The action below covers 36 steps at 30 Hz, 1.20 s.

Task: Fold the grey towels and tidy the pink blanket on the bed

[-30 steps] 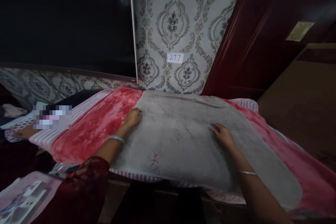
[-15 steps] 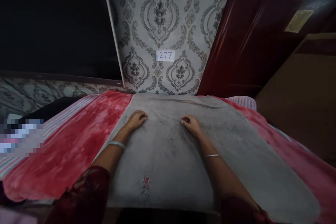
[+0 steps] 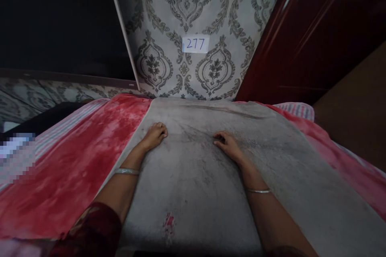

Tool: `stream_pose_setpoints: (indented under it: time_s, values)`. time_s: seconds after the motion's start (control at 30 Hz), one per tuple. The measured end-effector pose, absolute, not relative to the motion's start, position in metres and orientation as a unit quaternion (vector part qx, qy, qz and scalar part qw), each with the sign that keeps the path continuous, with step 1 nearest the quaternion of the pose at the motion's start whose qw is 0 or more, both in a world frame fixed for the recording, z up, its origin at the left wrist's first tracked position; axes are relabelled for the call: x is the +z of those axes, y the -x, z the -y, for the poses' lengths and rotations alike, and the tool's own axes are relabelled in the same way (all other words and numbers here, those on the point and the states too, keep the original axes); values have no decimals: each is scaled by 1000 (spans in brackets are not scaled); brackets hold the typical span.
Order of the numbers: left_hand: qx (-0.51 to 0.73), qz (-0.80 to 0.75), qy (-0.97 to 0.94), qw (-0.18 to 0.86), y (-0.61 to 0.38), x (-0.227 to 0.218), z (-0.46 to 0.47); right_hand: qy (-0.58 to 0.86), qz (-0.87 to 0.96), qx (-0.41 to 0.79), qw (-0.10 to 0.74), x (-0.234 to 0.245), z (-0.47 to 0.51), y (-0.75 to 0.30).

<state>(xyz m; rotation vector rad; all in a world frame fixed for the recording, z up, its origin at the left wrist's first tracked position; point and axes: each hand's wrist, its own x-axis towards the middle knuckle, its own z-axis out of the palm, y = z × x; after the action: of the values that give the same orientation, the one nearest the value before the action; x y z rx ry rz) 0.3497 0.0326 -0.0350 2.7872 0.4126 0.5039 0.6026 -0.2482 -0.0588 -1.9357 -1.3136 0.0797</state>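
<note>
A grey fleece blanket (image 3: 196, 184) lies spread over a red plush blanket (image 3: 75, 160) on a bed. Both my hands rest on the grey blanket near its far end. My left hand (image 3: 155, 134) sits by the blanket's left edge, fingers curled down into the fabric. About a hand's width to the right, my right hand (image 3: 229, 144) has its fingers bent and pinching the grey cloth, with faint creases running out from it. Each wrist wears a thin bangle. A small red mark (image 3: 169, 221) shows on the grey blanket near me.
Patterned wallpaper with a paper label reading 277 (image 3: 195, 43) stands behind the bed. A dark red wooden door or wardrobe (image 3: 316, 36) is at the right, and a dark panel (image 3: 60, 20) at the left. Striped bedding (image 3: 297, 109) shows under the red blanket.
My right hand has moved left from the blanket's right part toward the middle, close to my left hand. The view has moved closer over the bed. My left hand has stayed in place.
</note>
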Motion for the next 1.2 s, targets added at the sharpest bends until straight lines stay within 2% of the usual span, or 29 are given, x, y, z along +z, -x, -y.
stream_pose_setpoints:
  time_s: [0.23,0.53,0.87,1.2]
  values:
    - [198,-127,-959,157,-342,-28,-29,772,509,34,380,-59,251,-602]
    - [169,-203,-958,115,-347,-26,-24,760,514,41,395,-58,249,-602]
    - [314,-199,-912,175,-345,-7,-10,755,529,17,387,-54,248,-595]
    - [352,-192,-914,63,-342,15,3,754,553,-32,354,-45,247,-580]
